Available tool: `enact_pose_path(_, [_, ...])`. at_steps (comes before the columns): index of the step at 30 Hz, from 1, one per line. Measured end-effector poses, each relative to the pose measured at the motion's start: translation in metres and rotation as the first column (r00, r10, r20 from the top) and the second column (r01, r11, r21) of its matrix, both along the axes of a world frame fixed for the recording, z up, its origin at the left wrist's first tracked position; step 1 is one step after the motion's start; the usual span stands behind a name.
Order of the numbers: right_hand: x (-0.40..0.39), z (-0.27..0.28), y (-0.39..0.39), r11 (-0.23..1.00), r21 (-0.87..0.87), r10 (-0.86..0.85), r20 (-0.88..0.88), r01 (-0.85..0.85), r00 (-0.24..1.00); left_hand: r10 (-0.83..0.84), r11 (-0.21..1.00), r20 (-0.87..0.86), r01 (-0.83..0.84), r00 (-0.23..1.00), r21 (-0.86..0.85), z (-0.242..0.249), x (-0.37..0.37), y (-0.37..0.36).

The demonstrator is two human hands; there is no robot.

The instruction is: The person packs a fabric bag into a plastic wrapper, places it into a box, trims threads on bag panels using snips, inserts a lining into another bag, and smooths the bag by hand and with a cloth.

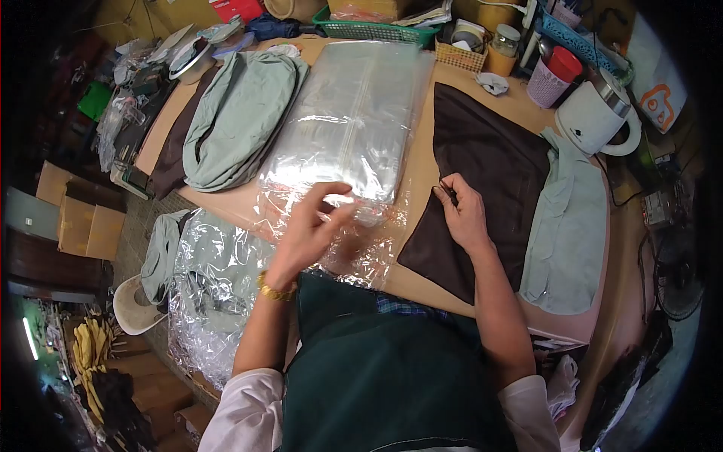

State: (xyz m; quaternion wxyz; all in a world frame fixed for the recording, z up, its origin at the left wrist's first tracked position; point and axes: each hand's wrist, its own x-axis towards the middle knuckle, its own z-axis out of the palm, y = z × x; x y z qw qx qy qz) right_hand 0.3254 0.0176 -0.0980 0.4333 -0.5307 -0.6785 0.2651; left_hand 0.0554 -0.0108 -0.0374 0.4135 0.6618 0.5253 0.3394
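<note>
My right hand (464, 214) pinches the left edge of a dark brown cloth (489, 166) that lies spread on the table. My left hand (315, 226) is over the lower end of a stack of clear plastic bags (346, 120), its fingers curled and apart with nothing seen between them. Left of the stack lies a folded grey-green cloth (241, 113), with more dark cloth under it. Another grey-green cloth (566, 233) lies flat along the right side of the brown one.
Along the back stand a green basket (376, 32), a wicker basket (459, 57), a jar (505, 41), a pink cup (548, 84) and a white kettle (595, 113). Plastic-wrapped cloth (215, 279) sits at the lower left, by a white stool (137, 307).
</note>
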Motion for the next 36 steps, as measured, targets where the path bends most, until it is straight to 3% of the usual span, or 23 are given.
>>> enact_pose_path(3, [-0.001, -0.001, 0.003, 1.0, 0.025, -0.015, 0.017, 0.014, 1.0, -0.151, 0.979, 0.112, 0.164, 0.982, -0.12, -0.014, 0.043, -0.009])
enact_pose_path(4, [0.001, -0.003, 0.003, 0.999, 0.042, -0.023, 0.016, 0.023, 1.0, -0.206, 0.979, 0.056, 0.206, 0.977, 0.011, -0.03, 0.055, -0.012])
enact_pose_path(5, [0.003, -0.004, 0.005, 0.999, 0.042, -0.027, 0.023, 0.026, 0.999, -0.21, 0.978, 0.064, 0.21, 0.976, 0.013, -0.031, 0.057, -0.012])
enact_pose_path(7, [0.01, -0.008, 0.009, 0.997, 0.036, -0.067, 0.033, 0.066, 0.997, -0.394, 0.857, 0.043, 0.384, 0.918, -0.342, -0.031, 0.059, -0.009])
enact_pose_path(8, [0.012, -0.008, 0.011, 0.996, 0.034, -0.08, 0.036, 0.079, 0.996, -0.323, 0.873, 0.15, 0.355, 0.934, -0.334, -0.021, 0.056, -0.013])
enact_pose_path(11, [0.015, -0.01, 0.019, 0.986, 0.059, -0.157, 0.04, 0.155, 0.987, -0.286, 0.869, 0.224, 0.351, 0.932, -0.349, -0.033, 0.029, -0.008])
enact_pose_path(15, [0.009, -0.013, 0.025, 0.98, 0.029, -0.201, 0.088, 0.199, 0.976, -0.202, 0.93, 0.168, 0.243, 0.965, -0.275, -0.041, 0.023, -0.015])
enact_pose_path(16, [0.008, -0.012, 0.025, 0.977, 0.032, -0.211, 0.098, 0.209, 0.972, -0.12, 0.931, 0.303, 0.213, 0.946, -0.296, -0.042, 0.03, -0.019])
enact_pose_path(17, [0.009, -0.012, 0.024, 0.978, 0.032, -0.21, 0.096, 0.208, 0.973, -0.035, 0.929, 0.429, 0.187, 0.902, -0.318, -0.044, 0.033, -0.02])
enact_pose_path(18, [0.01, -0.011, 0.023, 0.979, -0.023, -0.199, 0.111, 0.202, 0.974, 0.015, 0.865, 0.548, 0.264, 0.836, -0.427, -0.052, 0.031, -0.018])
enact_pose_path(19, [0.011, -0.009, 0.023, 0.978, -0.076, -0.186, 0.125, 0.197, 0.974, 0.016, 0.867, 0.549, 0.262, 0.836, -0.424, -0.054, 0.034, -0.02])
enact_pose_path(20, [0.01, -0.006, 0.022, 0.979, -0.071, -0.183, 0.126, 0.193, 0.975, 0.187, 0.778, 0.767, 0.384, 0.613, -0.497, -0.052, 0.04, -0.023])
enact_pose_path(21, [0.007, -0.003, 0.019, 0.982, 0.02, -0.188, 0.112, 0.187, 0.976, 0.381, 0.686, 0.862, 0.524, 0.333, -0.505, -0.05, 0.042, -0.025])
enact_pose_path(22, [0.003, 0.002, 0.015, 0.977, 0.112, -0.192, 0.097, 0.181, 0.977, 0.393, 0.652, 0.898, 0.629, 0.198, -0.424, -0.059, 0.04, -0.024])
enact_pose_path(25, [-0.009, 0.039, -0.009, 0.975, 0.112, -0.202, 0.105, 0.191, 0.974, 0.4, 0.673, 0.911, 0.642, 0.101, -0.366, -0.05, 0.046, -0.028])
enact_pose_path(29, [-0.02, 0.081, -0.052, 0.996, 0.074, -0.063, 0.26, 0.045, 0.963, 0.345, 0.727, 0.928, 0.587, 0.138, -0.357, -0.047, 0.044, -0.028])
enact_pose_path(31, [-0.021, 0.084, -0.063, 0.982, 0.166, 0.03, 0.357, -0.095, 0.934, 0.328, 0.736, 0.933, 0.579, 0.15, -0.352, -0.047, 0.044, -0.028])
enact_pose_path(36, [-0.031, 0.088, -0.071, 0.966, 0.235, 0.0, 0.404, -0.104, 0.915, 0.299, 0.752, 0.936, 0.559, 0.184, -0.35, -0.045, 0.044, -0.031])
